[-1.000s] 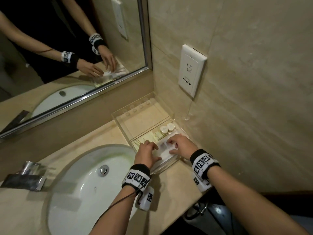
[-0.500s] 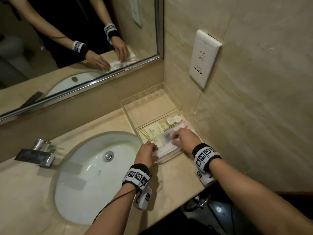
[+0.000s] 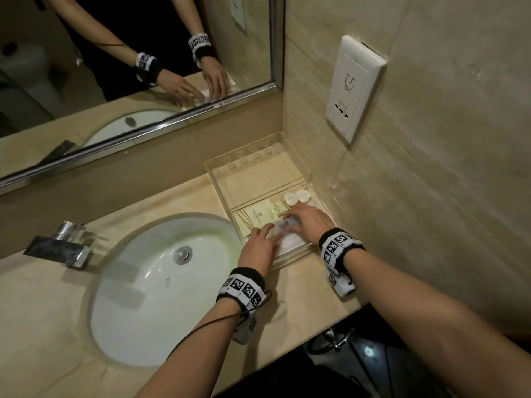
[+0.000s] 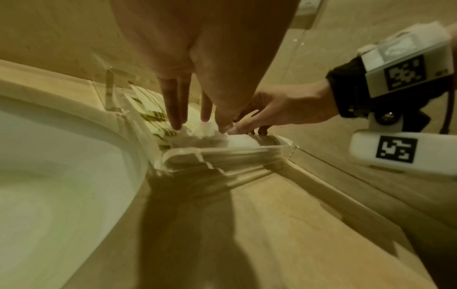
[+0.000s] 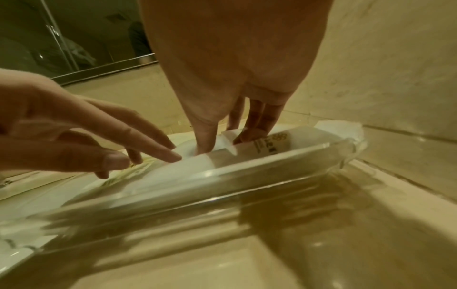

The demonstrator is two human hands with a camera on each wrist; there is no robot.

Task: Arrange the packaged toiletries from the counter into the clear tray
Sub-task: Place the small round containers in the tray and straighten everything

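The clear tray (image 3: 215, 185) stands in the counter corner by the wall. Its near compartment holds cream sachets (image 3: 255, 215), two round white caps (image 3: 296, 196) and white wrapped packets (image 3: 290, 244). My left hand (image 3: 267, 232) reaches over the tray's near wall (image 4: 222, 156), its straight fingers (image 4: 176, 121) touching a crinkly white packet (image 4: 197, 138). My right hand (image 3: 293, 222) is just right of it, thumb (image 5: 205, 142) and fingers pinching a long white labelled packet (image 5: 284, 140) low in the tray. The tray's far compartment is bare.
A white oval sink (image 3: 161, 285) with a chrome tap (image 3: 60, 248) lies left of the tray. A mirror (image 3: 138, 67) runs behind, and a white wall socket (image 3: 353, 87) sits above the tray. The counter's front edge (image 3: 287, 354) is close below my wrists.
My left hand drew back to the tray's near-left edge, then reached in again to the white packet. My right hand stayed on its packet in the near compartment. My head moved closer.
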